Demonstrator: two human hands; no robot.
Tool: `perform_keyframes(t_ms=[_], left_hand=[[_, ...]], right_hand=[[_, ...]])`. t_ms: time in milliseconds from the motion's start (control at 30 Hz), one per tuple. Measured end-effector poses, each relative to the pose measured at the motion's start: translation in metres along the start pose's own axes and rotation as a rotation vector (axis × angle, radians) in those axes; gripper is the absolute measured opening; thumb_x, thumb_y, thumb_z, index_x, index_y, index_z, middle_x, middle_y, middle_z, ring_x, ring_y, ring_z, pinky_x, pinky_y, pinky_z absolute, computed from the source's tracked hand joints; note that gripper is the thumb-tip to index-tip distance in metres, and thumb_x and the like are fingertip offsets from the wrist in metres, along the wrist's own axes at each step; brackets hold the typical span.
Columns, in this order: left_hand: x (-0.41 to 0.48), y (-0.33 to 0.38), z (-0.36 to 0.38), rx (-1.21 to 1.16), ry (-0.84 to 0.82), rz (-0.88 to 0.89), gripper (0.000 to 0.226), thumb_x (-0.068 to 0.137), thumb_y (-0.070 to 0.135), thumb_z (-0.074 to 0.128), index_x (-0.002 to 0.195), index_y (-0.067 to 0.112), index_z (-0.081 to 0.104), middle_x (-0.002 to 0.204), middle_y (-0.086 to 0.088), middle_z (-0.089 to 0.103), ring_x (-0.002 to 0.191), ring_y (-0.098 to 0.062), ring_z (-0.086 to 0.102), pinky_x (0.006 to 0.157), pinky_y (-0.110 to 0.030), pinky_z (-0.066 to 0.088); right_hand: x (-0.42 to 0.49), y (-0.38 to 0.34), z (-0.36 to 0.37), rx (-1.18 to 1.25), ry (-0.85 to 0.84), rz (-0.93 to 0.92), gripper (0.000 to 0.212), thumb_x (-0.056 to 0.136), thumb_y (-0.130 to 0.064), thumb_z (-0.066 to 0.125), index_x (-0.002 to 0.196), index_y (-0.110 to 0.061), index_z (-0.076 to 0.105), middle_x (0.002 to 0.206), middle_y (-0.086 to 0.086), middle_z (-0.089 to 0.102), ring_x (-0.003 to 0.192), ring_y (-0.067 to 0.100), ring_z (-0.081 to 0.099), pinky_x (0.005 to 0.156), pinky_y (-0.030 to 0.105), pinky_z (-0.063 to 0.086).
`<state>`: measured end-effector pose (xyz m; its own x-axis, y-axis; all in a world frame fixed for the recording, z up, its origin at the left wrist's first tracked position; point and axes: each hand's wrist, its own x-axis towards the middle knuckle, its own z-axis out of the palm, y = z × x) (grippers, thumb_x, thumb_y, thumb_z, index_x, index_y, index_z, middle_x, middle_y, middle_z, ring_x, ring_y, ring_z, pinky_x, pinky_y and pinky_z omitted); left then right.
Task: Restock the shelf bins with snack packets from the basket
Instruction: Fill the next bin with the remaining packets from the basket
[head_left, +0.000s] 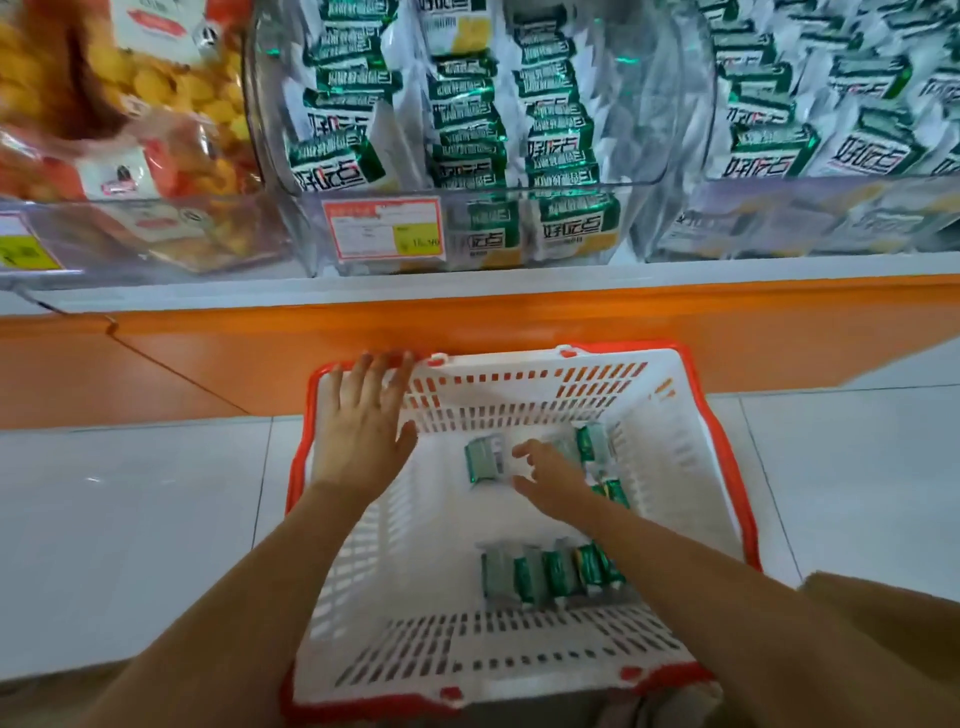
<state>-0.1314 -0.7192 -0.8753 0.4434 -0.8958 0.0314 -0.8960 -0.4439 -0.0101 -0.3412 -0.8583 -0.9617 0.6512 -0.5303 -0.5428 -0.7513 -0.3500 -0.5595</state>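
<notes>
A white basket (675, 457) with a red rim stands on the floor below the shelf. Inside lie several green-and-white snack packets: one loose packet (484, 460) near the middle, a few (595, 447) at the right wall, and a row (550, 574) toward the near side. My left hand (363, 431) hovers flat with spread fingers over the basket's far-left corner, holding nothing. My right hand (545, 475) reaches down inside, fingers relaxed, just right of the loose packet, holding nothing. Clear shelf bins (467, 156) above hold rows of the same packets.
A bin (130, 130) of orange and yellow snack bags sits at the upper left. A further bin (831, 130) of green packets is at the right. A price label (384, 228) hangs on the middle bin's front. An orange shelf base (519, 322) runs behind the basket; white floor tiles (130, 519) lie around it.
</notes>
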Motion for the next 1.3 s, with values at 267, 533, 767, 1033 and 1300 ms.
perform_keyframes(t_ms=[267, 533, 767, 1033, 1300], left_hand=[[0.000, 0.000, 0.024, -0.148, 0.146, -0.017, 0.063, 0.095, 0.036, 0.054, 0.150, 0.019, 0.028, 0.148, -0.014, 0.038, 0.142, -0.035, 0.028, 0.117, -0.059, 0.022], [0.002, 0.007, 0.042, -0.215, 0.258, -0.075, 0.058, 0.094, 0.034, 0.046, 0.147, 0.018, 0.031, 0.145, -0.017, 0.042, 0.141, -0.035, 0.025, 0.118, -0.054, 0.015], [0.000, 0.004, 0.040, -0.203, 0.223, -0.056, 0.060, 0.095, 0.033, 0.051, 0.148, 0.018, 0.029, 0.147, -0.018, 0.042, 0.142, -0.037, 0.026, 0.118, -0.053, 0.011], [-0.009, 0.007, 0.012, -0.059, 0.071, -0.010, 0.068, 0.097, 0.049, 0.039, 0.154, 0.014, 0.027, 0.157, -0.014, 0.032, 0.148, -0.035, 0.020, 0.119, -0.055, 0.000], [-0.023, 0.053, -0.036, -0.249, -0.107, 0.053, 0.074, 0.082, 0.072, 0.053, 0.136, 0.023, 0.047, 0.133, 0.001, 0.056, 0.121, -0.024, 0.054, 0.107, -0.042, 0.041]], right_hand=[[0.045, -0.002, 0.042, 0.042, 0.022, 0.269, 0.047, 0.097, -0.039, 0.053, 0.130, -0.007, 0.047, 0.126, 0.015, 0.055, 0.111, 0.032, 0.056, 0.094, 0.042, 0.048], [0.067, 0.001, 0.063, -0.130, 0.062, 0.323, 0.039, 0.091, -0.046, 0.058, 0.103, -0.009, 0.057, 0.101, 0.007, 0.060, 0.095, 0.026, 0.060, 0.071, 0.029, 0.043], [0.064, -0.001, 0.044, 0.111, 0.028, 0.298, 0.032, 0.085, -0.029, 0.072, 0.086, -0.011, 0.046, 0.070, 0.001, 0.047, 0.070, 0.021, 0.049, 0.063, 0.033, 0.041], [0.026, -0.033, -0.007, 0.445, 0.009, 0.099, 0.030, 0.087, -0.032, 0.071, 0.107, -0.014, 0.061, 0.092, 0.009, 0.068, 0.080, 0.020, 0.065, 0.077, 0.038, 0.055], [-0.037, -0.084, -0.061, 0.672, 0.067, -0.093, 0.023, 0.088, -0.024, 0.072, 0.107, -0.019, 0.061, 0.093, 0.001, 0.068, 0.085, 0.017, 0.066, 0.077, 0.030, 0.056]])
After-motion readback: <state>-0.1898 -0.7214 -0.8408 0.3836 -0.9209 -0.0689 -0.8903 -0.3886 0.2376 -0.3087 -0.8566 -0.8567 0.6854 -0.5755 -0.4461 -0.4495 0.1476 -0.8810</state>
